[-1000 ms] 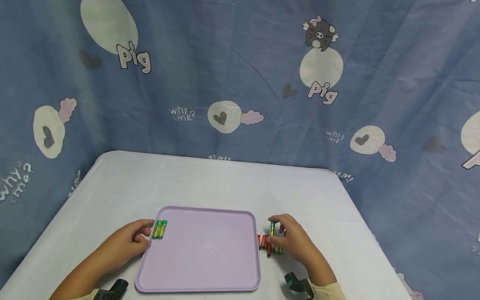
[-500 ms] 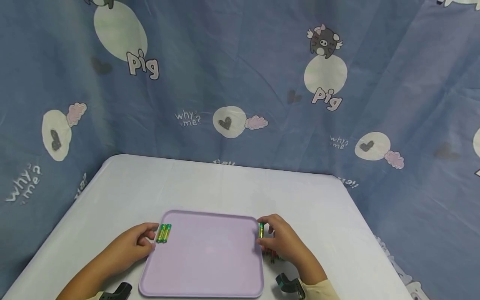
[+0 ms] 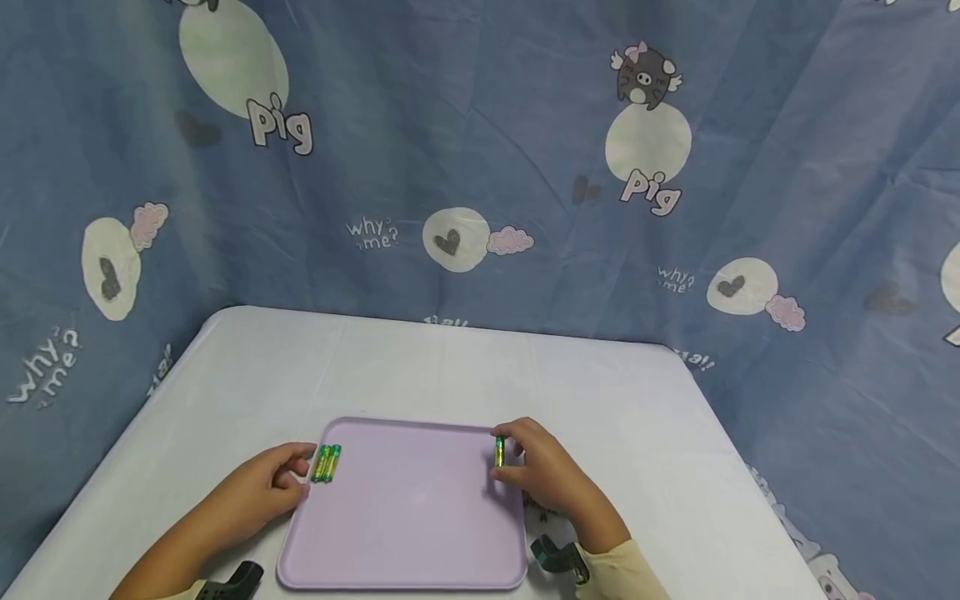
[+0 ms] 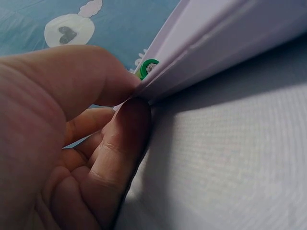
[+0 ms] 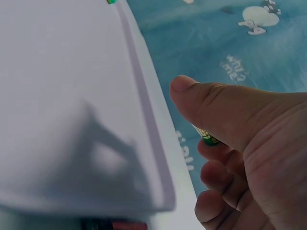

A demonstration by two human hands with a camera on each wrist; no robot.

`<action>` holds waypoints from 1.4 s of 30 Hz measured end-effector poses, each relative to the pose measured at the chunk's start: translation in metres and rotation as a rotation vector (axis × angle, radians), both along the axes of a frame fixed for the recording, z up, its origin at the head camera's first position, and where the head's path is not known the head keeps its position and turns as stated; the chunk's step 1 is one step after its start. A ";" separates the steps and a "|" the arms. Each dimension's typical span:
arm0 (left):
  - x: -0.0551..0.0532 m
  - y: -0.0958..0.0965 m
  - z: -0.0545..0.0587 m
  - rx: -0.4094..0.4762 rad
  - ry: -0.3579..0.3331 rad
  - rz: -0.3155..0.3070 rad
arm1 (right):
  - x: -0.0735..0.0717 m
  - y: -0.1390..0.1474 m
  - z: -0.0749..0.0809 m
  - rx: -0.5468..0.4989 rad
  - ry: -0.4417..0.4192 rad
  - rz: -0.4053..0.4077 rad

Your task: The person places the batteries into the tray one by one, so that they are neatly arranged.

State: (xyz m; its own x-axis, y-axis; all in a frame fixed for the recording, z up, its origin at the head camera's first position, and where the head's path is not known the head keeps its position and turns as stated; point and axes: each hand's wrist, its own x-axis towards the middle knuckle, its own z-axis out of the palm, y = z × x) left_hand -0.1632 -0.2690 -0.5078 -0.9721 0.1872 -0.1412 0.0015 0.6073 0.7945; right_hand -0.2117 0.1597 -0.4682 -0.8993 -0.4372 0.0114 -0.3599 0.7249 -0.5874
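Observation:
My left hand [image 3: 262, 483] pinches the left rim of a lilac tray [image 3: 405, 533], thumb and fingertip meeting at the edge in the left wrist view. Just inside that rim lies a short row of green-and-gold batteries [image 3: 326, 463]; one green battery end [image 4: 150, 66] peeks over the rim up close. Above the tray's far right corner, my right hand [image 3: 543, 467] holds another green-and-gold battery [image 3: 499, 452] between thumb and finger. Most of this battery [image 5: 210, 139] is hidden behind the thumb in the right wrist view.
More batteries [image 3: 537, 506] lie on the white table [image 3: 420, 358] beside the tray's right edge, largely covered by my right arm. A red-and-black battery [image 5: 127, 225] shows beyond the tray's edge. A blue patterned curtain [image 3: 450, 125] hangs behind the table.
My right hand has carried the green battery leftward from the pile beside the tray to over the tray's right part. The left hand keeps its place at the rim. The head view has shifted slightly.

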 end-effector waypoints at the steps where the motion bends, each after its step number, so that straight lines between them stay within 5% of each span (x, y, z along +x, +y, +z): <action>1: 0.000 0.000 0.000 0.000 0.003 0.000 | -0.001 -0.002 0.000 0.002 0.002 0.006; 15: 0.003 0.000 0.003 0.000 -0.005 0.008 | -0.006 -0.038 0.000 -0.033 0.032 0.119; 34: 0.002 -0.002 0.002 0.005 0.012 -0.015 | -0.009 -0.074 0.004 0.024 0.046 0.129; 42: 0.000 -0.002 0.001 0.023 0.014 -0.014 | -0.010 -0.087 -0.004 -0.039 0.010 0.163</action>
